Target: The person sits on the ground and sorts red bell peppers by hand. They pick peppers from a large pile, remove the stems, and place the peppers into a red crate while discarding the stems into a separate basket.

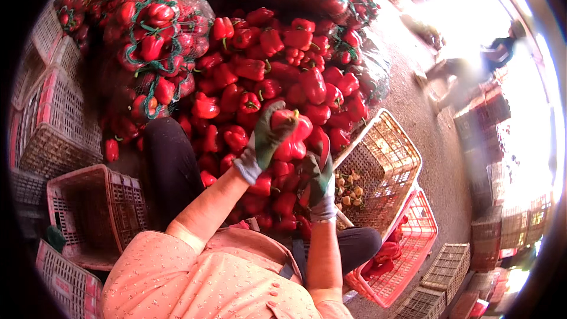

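Observation:
My left hand point(272, 135), in a green-coated work glove, grips a red bell pepper point(292, 141) with its green stem facing up. Just to the right, my gloved right hand point(320, 177) is closed around a slim red tool point(325, 148); its exact kind is unclear. Beneath both hands spreads a large heap of loose red bell peppers point(266, 71). Beside my right hand, a tilted plastic crate point(398, 141) contains several pale cut pepper cores with stems point(350, 190).
Mesh sacks of red peppers point(161, 31) stand behind the heap. A pink crate point(416, 248) with red peppers in it sits at the right, below the tilted one. Crates point(66, 119) are stacked at the left, near an open brown crate point(95, 212). A person point(500, 53) is at the far right.

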Tool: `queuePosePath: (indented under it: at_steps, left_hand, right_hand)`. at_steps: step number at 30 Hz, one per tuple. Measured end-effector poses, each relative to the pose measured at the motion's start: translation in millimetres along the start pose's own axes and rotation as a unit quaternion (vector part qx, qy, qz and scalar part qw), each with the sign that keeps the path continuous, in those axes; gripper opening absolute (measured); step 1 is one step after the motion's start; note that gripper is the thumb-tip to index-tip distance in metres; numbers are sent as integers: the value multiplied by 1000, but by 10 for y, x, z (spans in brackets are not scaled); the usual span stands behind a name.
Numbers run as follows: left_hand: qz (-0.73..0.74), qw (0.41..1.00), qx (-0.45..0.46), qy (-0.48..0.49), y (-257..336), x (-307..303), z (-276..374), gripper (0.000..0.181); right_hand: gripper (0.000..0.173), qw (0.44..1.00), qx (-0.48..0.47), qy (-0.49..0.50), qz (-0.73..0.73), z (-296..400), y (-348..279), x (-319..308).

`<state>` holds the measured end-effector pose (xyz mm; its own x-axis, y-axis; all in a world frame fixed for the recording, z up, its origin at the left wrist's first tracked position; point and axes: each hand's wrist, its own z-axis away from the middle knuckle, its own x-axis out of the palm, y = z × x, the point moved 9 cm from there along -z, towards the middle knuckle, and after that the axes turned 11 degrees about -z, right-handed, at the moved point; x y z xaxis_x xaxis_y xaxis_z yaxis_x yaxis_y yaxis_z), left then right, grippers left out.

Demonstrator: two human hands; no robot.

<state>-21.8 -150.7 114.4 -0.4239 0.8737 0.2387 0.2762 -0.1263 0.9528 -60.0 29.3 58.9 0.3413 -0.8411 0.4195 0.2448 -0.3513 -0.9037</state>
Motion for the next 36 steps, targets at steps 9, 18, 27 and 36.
queuePosePath:
  at_steps: [9, 18, 27, 36]
  left_hand:
    - [-70, 961, -129, -232, -685, 974, 341, 64]
    - [-283, 899, -138, -305, -1436, 1576, 159, 52]
    - [-373, 852, -134, -343, -1552, 1615, -21, 61]
    - [-299, 875, -189, -332, -1723, 1527, -13, 45]
  right_hand:
    - [83, 967, -33, 35, 250, 247, -573, -432]
    - [72, 919, 96, 141, 356, 115, -563, -1254]
    - [63, 893, 91, 162, 409, -107, -280, -1555]
    - [58, 899, 128, 144, 394, -261, -243, -1603]
